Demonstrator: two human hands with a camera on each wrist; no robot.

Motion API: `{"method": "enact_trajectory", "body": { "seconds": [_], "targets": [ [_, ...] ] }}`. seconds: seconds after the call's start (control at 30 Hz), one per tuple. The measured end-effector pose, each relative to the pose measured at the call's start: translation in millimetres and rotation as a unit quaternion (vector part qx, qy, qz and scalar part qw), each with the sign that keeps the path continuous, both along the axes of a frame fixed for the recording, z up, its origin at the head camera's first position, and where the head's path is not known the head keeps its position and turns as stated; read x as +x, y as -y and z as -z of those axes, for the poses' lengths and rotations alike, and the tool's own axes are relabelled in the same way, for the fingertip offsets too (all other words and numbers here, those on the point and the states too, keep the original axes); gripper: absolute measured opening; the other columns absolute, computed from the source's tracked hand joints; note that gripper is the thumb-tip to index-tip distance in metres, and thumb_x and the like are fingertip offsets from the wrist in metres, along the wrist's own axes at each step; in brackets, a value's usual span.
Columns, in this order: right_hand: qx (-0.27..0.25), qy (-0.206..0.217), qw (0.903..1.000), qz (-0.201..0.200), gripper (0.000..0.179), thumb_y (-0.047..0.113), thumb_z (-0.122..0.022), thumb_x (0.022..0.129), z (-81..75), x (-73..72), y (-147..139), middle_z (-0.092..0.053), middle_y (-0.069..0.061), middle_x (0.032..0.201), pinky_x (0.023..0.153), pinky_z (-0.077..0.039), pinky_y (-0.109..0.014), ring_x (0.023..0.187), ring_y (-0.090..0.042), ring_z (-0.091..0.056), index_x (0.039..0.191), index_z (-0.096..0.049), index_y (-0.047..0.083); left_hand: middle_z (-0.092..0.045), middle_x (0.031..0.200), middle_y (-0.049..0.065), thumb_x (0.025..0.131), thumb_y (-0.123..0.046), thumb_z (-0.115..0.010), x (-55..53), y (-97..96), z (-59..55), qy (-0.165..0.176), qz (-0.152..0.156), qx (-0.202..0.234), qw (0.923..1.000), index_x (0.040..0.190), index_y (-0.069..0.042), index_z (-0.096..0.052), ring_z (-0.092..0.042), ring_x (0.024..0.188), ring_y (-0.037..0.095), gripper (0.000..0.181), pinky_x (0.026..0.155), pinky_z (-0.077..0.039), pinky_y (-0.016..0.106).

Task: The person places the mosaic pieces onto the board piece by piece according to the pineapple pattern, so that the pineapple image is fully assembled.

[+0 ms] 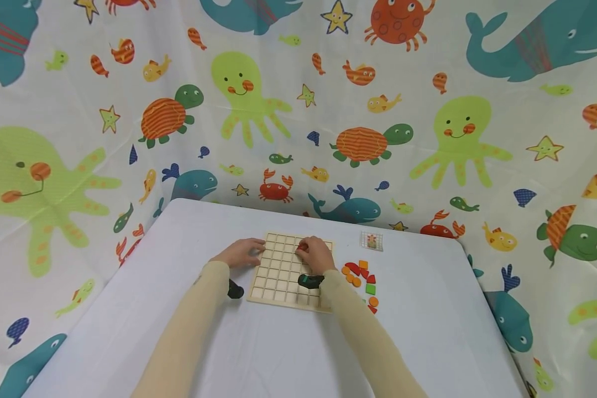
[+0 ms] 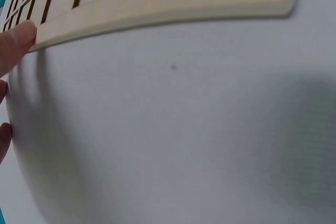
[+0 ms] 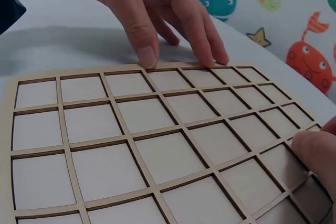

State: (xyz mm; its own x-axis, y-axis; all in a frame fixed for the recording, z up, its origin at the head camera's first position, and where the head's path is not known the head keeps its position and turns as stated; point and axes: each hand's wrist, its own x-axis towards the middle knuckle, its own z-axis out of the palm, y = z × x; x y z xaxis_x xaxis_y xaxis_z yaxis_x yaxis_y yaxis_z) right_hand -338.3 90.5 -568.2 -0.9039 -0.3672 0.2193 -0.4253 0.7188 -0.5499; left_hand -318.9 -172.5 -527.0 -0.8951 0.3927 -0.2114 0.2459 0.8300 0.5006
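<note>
A wooden grid board [image 1: 278, 271] with raised strips and square cells lies on the white table. At its left edge, my left hand [image 1: 239, 253] rests with thumb and fingertips spread along the rim; the right wrist view shows this left hand [image 3: 157, 9] with its fingers extended. My right hand [image 1: 318, 255] is over the upper right part of the board and pinches a small red piece [image 1: 301, 247], mostly covered by the fingers. In the right wrist view, the right hand [image 3: 321, 153] is at the right border, thumb close to the cells.
Right of the board lie several loose flat pieces, among them an orange square [image 1: 363, 265], a red piece [image 1: 351, 268] and a green square [image 1: 370, 288]. Farther back is a small gridded pattern card [image 1: 371, 241]. A curtain with sea animals [image 1: 360, 145] hangs behind the table.
</note>
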Motion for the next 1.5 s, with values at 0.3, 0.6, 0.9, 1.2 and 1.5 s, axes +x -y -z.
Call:
{"method": "enact_trajectory", "body": {
  "seconds": [0.3, 0.6, 0.9, 1.2, 1.5],
  "targets": [
    [0.009, 0.018, 0.9996, -0.018, 0.017, 0.022, -0.068, 0.093, -5.5, -1.0, 0.0, -0.062, -0.003, 0.093, 0.079, -0.055, -0.031, 0.085, -0.018, -0.056, 0.102, -0.072, 0.008, -0.045, 0.15, 0.009, 0.087, -0.016, -0.075, 0.5, -1.3, -3.3, 0.004, -0.002, -0.001, 1.0, 0.131, -0.005, -0.062, -0.033, 0.142, 0.032, 0.048, 0.118, -0.027, 0.048],
    [-0.01, 0.045, 0.9989, 0.005, 0.02, 0.022, -0.069, 0.092, -13.0, 3.6, 1.3, -0.06, -0.006, 0.093, 0.08, -0.054, -0.034, 0.084, -0.02, -0.055, 0.102, -0.07, 0.005, -0.046, 0.149, 0.009, 0.086, -0.017, -0.075, -2.1, 0.7, -1.4, -0.002, 0.002, 0.0, 1.0, 0.131, -0.005, -0.062, -0.033, 0.142, 0.032, 0.047, 0.118, -0.027, 0.048],
    [-0.022, 0.032, 0.9992, 0.011, 0.018, 0.024, -0.07, 0.091, -3.0, -0.2, 1.0, -0.06, -0.004, 0.089, 0.075, -0.054, -0.032, 0.08, -0.018, -0.055, 0.098, -0.072, 0.006, -0.046, 0.149, 0.01, 0.086, -0.015, -0.075, -0.3, 0.9, -1.1, -0.004, 0.004, 0.003, 1.0, 0.131, -0.004, -0.062, -0.034, 0.141, 0.033, 0.048, 0.118, -0.028, 0.048],
    [-0.029, 0.039, 0.9987, 0.015, 0.019, 0.023, -0.071, 0.091, -3.5, 0.2, 1.2, -0.061, -0.005, 0.089, 0.075, -0.055, -0.034, 0.08, -0.019, -0.056, 0.098, -0.072, 0.006, -0.046, 0.149, 0.01, 0.086, -0.017, -0.076, -2.0, 0.7, 1.3, -0.006, 0.005, -0.001, 1.0, 0.131, -0.004, -0.062, -0.034, 0.141, 0.032, 0.048, 0.118, -0.028, 0.048],
    [-0.032, 0.051, 0.998, 0.016, 0.018, 0.02, -0.071, 0.091, -10.6, 4.3, 2.2, -0.062, -0.006, 0.092, 0.078, -0.056, -0.034, 0.083, -0.02, -0.058, 0.1, -0.072, 0.004, -0.046, 0.149, 0.011, 0.086, -0.016, -0.075, 0.0, -0.7, -1.5, -0.006, 0.009, -0.002, 0.9999, 0.13, -0.003, -0.062, -0.034, 0.141, 0.033, 0.047, 0.118, -0.028, 0.049]
  ]
}}
